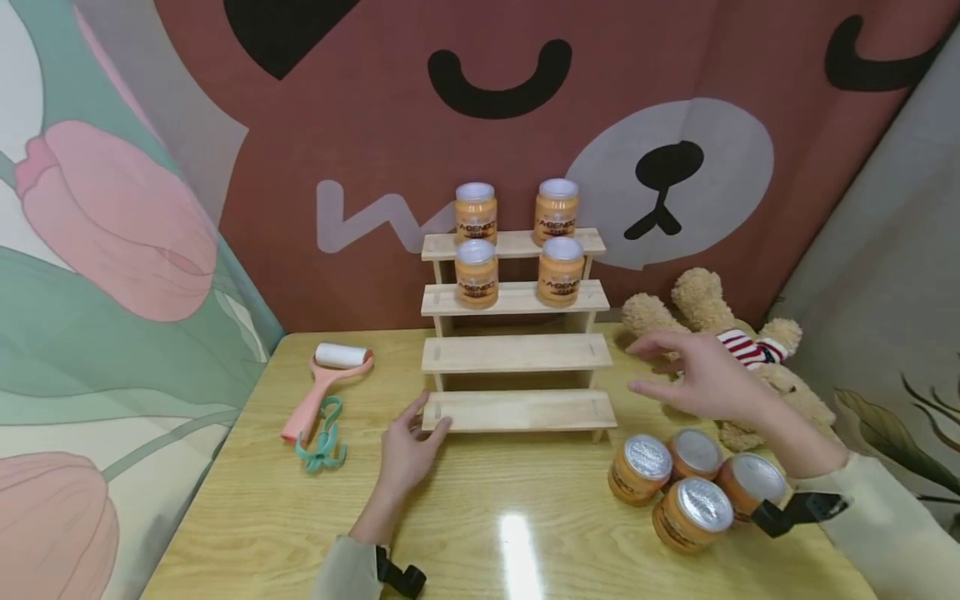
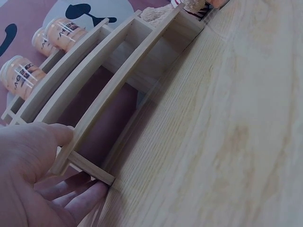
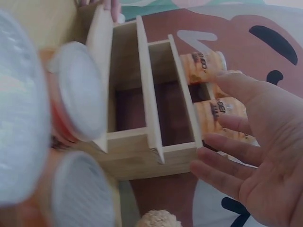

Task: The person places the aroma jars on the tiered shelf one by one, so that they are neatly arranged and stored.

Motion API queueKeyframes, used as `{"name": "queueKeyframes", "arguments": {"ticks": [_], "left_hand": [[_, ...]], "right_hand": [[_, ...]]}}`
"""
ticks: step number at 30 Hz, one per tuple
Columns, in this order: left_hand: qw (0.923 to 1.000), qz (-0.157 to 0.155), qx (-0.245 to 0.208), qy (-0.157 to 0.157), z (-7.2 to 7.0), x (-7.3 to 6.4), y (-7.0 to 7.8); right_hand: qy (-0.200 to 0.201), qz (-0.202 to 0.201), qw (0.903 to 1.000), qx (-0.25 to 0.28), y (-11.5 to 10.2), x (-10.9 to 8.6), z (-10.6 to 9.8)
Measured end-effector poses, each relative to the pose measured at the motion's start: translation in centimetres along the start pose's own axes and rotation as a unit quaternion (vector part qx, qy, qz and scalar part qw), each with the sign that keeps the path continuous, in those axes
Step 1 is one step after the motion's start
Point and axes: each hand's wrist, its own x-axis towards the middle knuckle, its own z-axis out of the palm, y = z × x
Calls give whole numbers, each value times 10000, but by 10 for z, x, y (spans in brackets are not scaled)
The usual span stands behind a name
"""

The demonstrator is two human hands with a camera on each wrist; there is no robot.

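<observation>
A four-step wooden display rack (image 1: 517,354) stands on the table. Two orange jars stand on its top step, one of them a left jar (image 1: 476,212), and two more on the second step, including a right jar (image 1: 560,272). My left hand (image 1: 408,450) holds the left end of the lowest step, thumb on the board (image 2: 118,87) and fingers around the side support. Over the table right of the rack, my right hand (image 1: 708,375) is raised with fingers spread and nothing in it. Below it, several orange jars with silvery lids (image 1: 705,503) stand grouped.
A teddy bear (image 1: 787,392) in a striped shirt lies at the right, behind my right hand. To the left are a pink-handled lint roller (image 1: 318,392) and a teal claw-like item (image 1: 322,446). A bear-print curtain (image 1: 360,150) hangs behind the table (image 1: 247,517).
</observation>
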Motion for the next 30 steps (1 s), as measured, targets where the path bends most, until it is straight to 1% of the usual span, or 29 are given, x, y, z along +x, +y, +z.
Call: {"name": "queueKeyframes", "arguments": {"ticks": [10, 14, 17, 21, 25, 30], "left_hand": [[10000, 23, 66, 24, 0, 0, 0], [10000, 52, 45, 4, 0, 1, 0], [10000, 57, 27, -48, 0, 2, -1], [10000, 5, 21, -78, 1, 3, -1], [10000, -11, 39, -83, 0, 2, -1], [9999, 9, 100, -53, -1, 2, 0]], "right_hand": [[-417, 228, 9989, -52, -6, -24, 16], [-497, 322, 9982, -29, -9, -31, 20], [-557, 354, 9977, -122, -12, -36, 21], [-777, 381, 9959, -250, -17, -42, 22], [-1004, 364, 9939, -260, -21, -46, 22], [-1233, 453, 9912, -184, -21, -48, 26]]}}
